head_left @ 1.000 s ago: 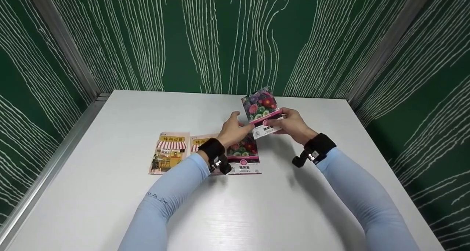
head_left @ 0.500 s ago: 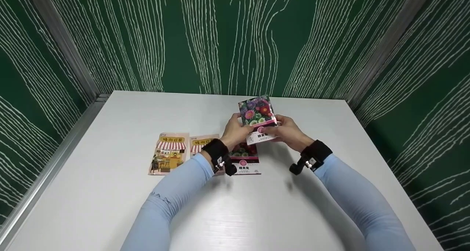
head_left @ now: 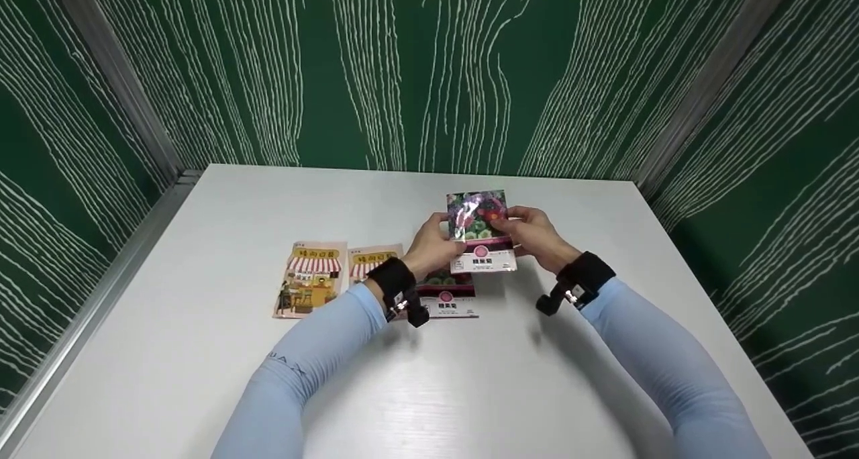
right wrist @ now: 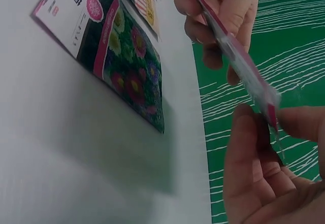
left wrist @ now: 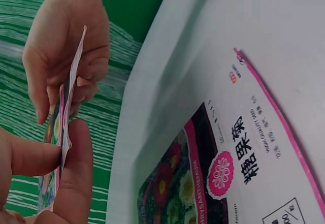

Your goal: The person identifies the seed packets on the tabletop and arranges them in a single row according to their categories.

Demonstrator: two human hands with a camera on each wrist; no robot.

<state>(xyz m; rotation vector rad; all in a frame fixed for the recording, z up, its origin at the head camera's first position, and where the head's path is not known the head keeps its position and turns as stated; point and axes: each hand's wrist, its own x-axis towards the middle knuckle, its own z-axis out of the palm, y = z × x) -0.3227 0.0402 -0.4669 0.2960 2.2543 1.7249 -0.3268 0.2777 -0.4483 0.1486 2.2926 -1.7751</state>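
Above the white table (head_left: pixel 201 351), just past the far edge of the flower packet lying flat (head_left: pixel 448 296), I have a second flower packet (head_left: pixel 480 232) held up in the air between both hands. My left hand (head_left: pixel 435 243) pinches its left edge between thumb and fingertips, and my right hand (head_left: pixel 531 233) pinches its right edge the same way; the wrist views show fingers (left wrist: pixel 76 168) closed on the thin pouch from both sides, so neither hand is free. The held packet faces me roughly upright and clear of the table. To the left of the flat flower packet lie two shopfront packets (head_left: pixel 310 278), the nearer one partly hidden by my left wrist, all in a row. Judging from this, three packets are already laid out and the fourth is not yet down; it remains to be set on the table, likely just right of the flat flower packet, where the surface is bare.
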